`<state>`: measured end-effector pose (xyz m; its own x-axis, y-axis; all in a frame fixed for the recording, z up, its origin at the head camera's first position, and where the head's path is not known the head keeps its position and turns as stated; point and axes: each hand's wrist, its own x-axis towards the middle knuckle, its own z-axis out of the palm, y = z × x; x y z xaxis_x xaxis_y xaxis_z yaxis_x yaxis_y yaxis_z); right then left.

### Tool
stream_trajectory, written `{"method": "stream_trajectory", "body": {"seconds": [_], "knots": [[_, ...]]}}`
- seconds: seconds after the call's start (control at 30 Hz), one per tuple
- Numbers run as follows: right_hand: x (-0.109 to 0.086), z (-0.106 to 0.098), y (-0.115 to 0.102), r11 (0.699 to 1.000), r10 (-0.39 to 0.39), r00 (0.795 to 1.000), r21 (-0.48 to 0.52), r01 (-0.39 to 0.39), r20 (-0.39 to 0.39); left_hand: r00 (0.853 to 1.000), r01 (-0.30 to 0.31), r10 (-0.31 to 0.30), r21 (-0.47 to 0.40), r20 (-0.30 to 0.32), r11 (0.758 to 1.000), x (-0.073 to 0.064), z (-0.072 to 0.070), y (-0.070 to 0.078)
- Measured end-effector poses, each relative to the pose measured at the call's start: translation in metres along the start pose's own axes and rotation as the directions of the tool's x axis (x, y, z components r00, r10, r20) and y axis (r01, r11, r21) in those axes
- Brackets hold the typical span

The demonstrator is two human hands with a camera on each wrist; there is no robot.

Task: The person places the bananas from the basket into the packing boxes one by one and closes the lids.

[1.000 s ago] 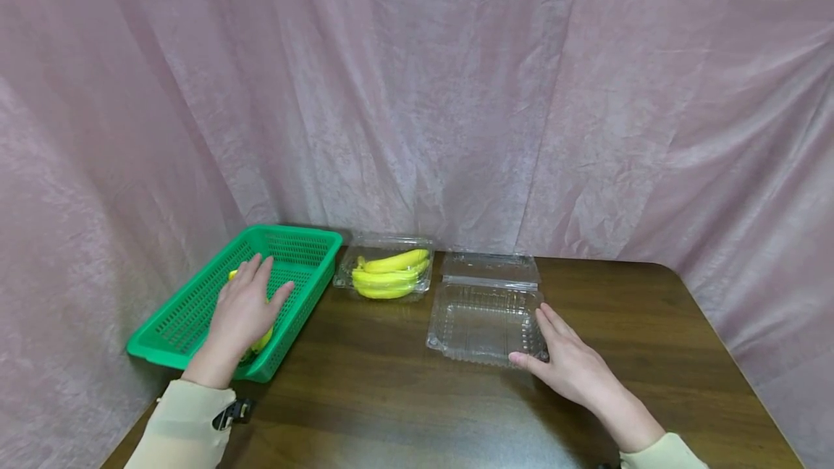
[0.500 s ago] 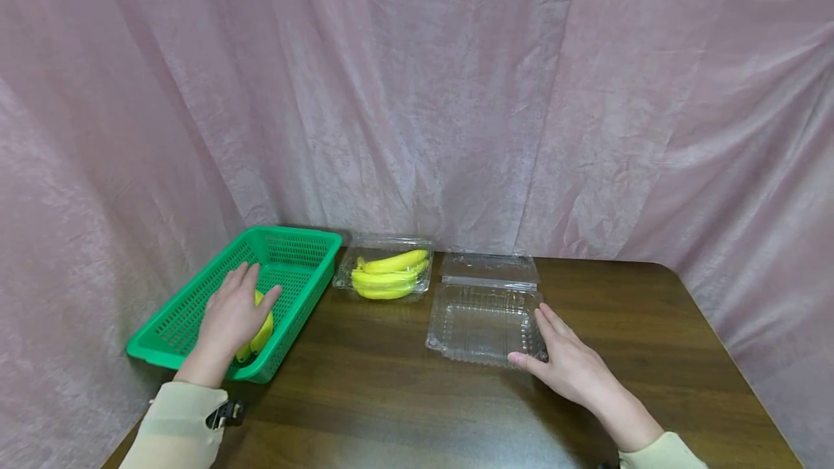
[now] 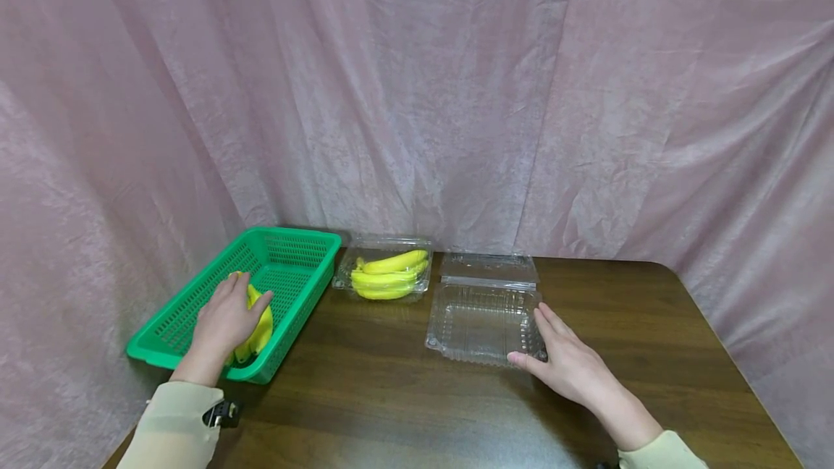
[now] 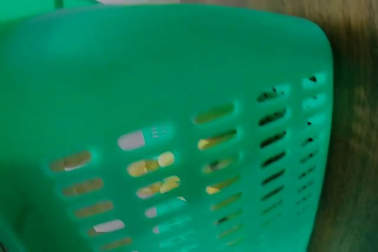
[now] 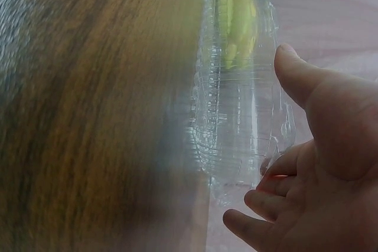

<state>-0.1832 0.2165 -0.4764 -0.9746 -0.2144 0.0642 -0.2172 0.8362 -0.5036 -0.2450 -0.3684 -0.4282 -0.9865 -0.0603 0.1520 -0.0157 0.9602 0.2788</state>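
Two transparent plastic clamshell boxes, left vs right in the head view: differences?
Contents: left transparent plastic box holds yellow bananas; right transparent plastic box holds none.
Lid: left box looks closed; right box lies open, its lid folded back.
Hands: the right hand is at right box's edge; none at left box.
Shared: clear material, same brown wooden table.

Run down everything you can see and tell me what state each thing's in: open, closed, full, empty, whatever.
Green basket: open-topped, partly filled.
Basket bananas: lying at the near end, partly hidden.
Closed container: looks closed over packed bananas.
Open container: lid folded back, empty.
Left hand: over the basket bananas; contact hard to tell.
Right hand: outstretched at the open container's right edge.
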Motion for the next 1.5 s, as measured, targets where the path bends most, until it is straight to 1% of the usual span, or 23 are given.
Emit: {"method": "stream_trajectory", "body": {"seconds": [0.23,0.37,0.63,0.9,1.07,1.27,1.5], "knots": [[-0.001,-0.001,0.000,1.000,0.000,1.000,-0.001,0.000,-0.001,1.000,0.006,-0.006,0.007,0.016,1.000,0.002,0.003,-0.015],[-0.001,-0.001,-0.001,1.000,0.002,1.000,-0.003,-0.002,0.003,0.999,0.016,-0.017,0.016,0.029,1.000,0.003,0.004,-0.020],[0.000,-0.003,-0.002,1.000,0.007,1.000,-0.011,-0.007,0.014,0.995,0.061,-0.062,0.011,0.080,0.998,0.002,0.002,-0.025],[0.000,-0.001,-0.001,1.000,0.010,1.000,-0.005,-0.010,0.003,0.988,0.096,-0.095,0.002,0.123,0.995,0.004,0.003,-0.031],[0.000,-0.001,-0.001,1.000,0.012,1.000,-0.003,-0.012,0.003,0.980,0.121,-0.119,-0.004,0.159,0.993,0.005,0.000,-0.030],[0.000,-0.001,-0.001,1.000,0.014,1.000,-0.003,-0.014,0.001,0.966,0.144,-0.140,-0.004,0.217,0.990,0.008,0.001,-0.031],[0.000,-0.001,-0.001,1.000,0.017,1.000,-0.003,-0.017,0.009,0.952,0.139,-0.122,-0.044,0.282,0.989,0.012,0.002,-0.034]]}}
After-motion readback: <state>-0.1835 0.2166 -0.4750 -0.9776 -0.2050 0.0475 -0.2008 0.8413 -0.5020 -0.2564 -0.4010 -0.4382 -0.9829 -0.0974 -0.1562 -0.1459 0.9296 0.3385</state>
